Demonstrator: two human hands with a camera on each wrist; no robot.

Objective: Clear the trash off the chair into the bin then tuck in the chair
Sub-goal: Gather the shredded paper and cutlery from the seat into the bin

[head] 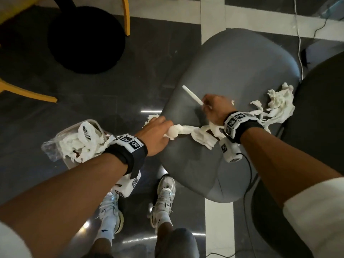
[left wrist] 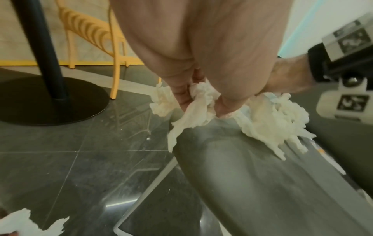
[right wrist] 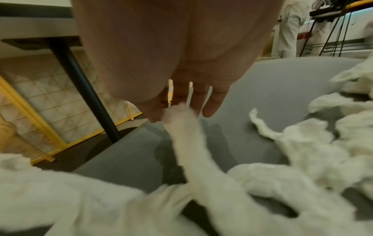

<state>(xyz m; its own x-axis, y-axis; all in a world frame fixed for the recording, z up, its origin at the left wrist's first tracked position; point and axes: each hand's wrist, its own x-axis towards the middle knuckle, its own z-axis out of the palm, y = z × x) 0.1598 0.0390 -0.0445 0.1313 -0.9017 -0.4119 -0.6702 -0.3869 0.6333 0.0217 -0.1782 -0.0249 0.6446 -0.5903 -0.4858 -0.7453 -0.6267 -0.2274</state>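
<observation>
White tissue in both hands. Left hand [head: 155, 134] grips a crumpled wad of tissue paper [left wrist: 199, 102] at the near-left edge of the grey chair seat [head: 232, 71]; fingers [left wrist: 179, 94] curled round it, part of the wad hanging off the seat edge. Right hand [head: 214, 108] sits further in on the seat, pinching a white straw [head: 191, 94] together with a twisted end of tissue strip [right wrist: 181, 127]; the other fingers look loosely extended. Straw angles up and left from the pinch.

Long torn tissue trail [head: 201, 134] runs across the seat between the two hands, touching both. Bigger crumpled tissue pile [head: 279, 103] lies at the right edge of the seat, against the dark chair back [head: 320, 108].

Bin [head: 61, 138]: clear plastic container on the floor just left of the chair, near the left forearm, already holding crumpled tissue [head: 81, 144].

Floor: dark glossy tiles [head: 111, 90] with white stripes. Black round desk pedestal base [head: 85, 40] far left, yellow chair legs [head: 28, 93] beside it. White cable [head: 299, 40] trails along the floor at far right. Person's white sneakers [head: 165, 194] stand near the front of the seat.
</observation>
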